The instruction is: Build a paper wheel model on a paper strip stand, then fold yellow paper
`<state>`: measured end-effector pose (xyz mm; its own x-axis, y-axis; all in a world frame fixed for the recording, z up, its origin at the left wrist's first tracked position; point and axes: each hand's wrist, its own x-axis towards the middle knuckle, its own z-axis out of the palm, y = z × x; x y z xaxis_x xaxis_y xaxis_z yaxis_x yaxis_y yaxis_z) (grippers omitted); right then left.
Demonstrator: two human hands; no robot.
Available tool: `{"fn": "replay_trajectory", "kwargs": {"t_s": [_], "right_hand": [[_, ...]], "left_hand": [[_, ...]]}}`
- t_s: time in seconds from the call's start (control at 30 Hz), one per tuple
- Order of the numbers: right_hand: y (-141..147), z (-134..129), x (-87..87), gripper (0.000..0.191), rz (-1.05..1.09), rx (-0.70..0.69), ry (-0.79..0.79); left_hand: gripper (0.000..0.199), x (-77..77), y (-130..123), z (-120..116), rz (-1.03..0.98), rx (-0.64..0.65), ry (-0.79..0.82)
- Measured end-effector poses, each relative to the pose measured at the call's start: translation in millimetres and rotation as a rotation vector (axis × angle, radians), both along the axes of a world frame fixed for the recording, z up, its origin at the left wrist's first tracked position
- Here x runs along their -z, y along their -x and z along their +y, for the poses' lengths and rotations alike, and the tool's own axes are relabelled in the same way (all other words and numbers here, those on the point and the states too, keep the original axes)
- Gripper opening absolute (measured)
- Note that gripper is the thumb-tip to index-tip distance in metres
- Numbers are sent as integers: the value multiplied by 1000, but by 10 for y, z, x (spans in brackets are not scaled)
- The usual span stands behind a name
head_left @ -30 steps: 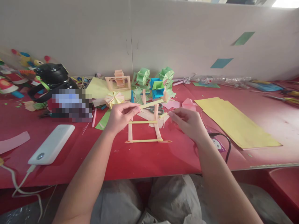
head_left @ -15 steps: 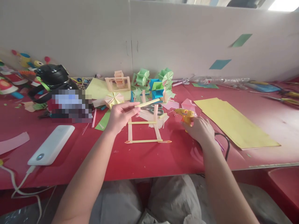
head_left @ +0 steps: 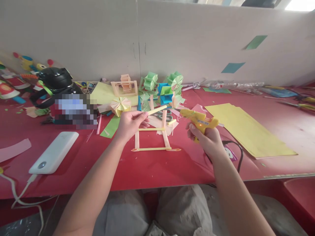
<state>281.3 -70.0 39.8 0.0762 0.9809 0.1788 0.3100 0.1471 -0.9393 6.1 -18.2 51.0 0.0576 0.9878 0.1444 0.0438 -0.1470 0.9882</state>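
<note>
Between the thumb and fingers of my left hand (head_left: 133, 124) is a thin pale-yellow paper stick (head_left: 157, 110), its free end pointing right and slightly up. My right hand (head_left: 206, 137) is wrapped round the handle of a yellow hot glue gun (head_left: 199, 118); its nozzle points left and a small orange light glows on its side. Below and between both hands, a frame (head_left: 152, 149) of pale and yellow paper sticks lies on the red table (head_left: 147, 170). Scissors (head_left: 165, 115) lie just behind the frame, partly hidden by the stick and paper scraps.
Folded paper wheels (head_left: 150, 81) and a small stand (head_left: 124, 87) are at the back. Yellow sheets (head_left: 248, 131) lie right, beside the glue gun's black cable (head_left: 240, 154). A white power bank (head_left: 54, 153) and a black bottle (head_left: 55, 80) are on the left.
My right hand has lifted the glue gun off the table and turned it upright, nozzle leftward. My left hand has shifted slightly right and down with the paper stick.
</note>
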Motion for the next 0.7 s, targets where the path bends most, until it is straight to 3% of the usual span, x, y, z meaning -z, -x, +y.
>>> {"fn": "replay_trajectory", "kwargs": {"t_s": [0.23,0.7], "right_hand": [[178,-36,26,28,-231,-164,-127],[362,34,9,31,-282,-198,-154]], "left_hand": [[41,2,-28,-23,3,40,21],[40,-8,-34,-31,49,54,6]]}}
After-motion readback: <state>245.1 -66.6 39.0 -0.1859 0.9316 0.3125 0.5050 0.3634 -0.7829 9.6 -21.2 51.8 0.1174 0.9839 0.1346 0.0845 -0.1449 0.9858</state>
